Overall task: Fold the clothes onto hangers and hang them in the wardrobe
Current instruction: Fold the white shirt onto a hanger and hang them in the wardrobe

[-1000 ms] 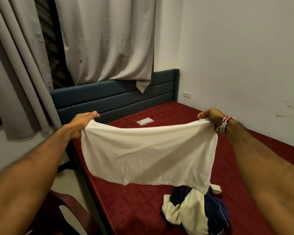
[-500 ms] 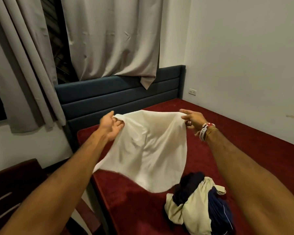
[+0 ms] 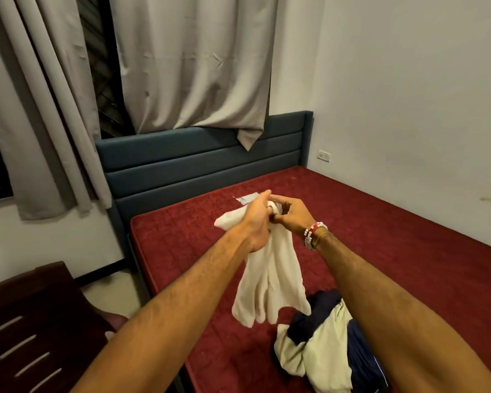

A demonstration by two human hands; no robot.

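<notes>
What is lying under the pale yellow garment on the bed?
Dark navy clothes show beneath the yellow garment, on the red mattress. What else the pile covers cannot be seen.

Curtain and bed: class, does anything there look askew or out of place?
Yes. The right curtain's lower corner droops over the blue headboard. Unfolded clothes lie heaped on the red mattress.

The room is lit dimly and warmly from above. Straight edges are bowed by wide-angle distortion near the borders. Slight softness is seen throughout.
</notes>
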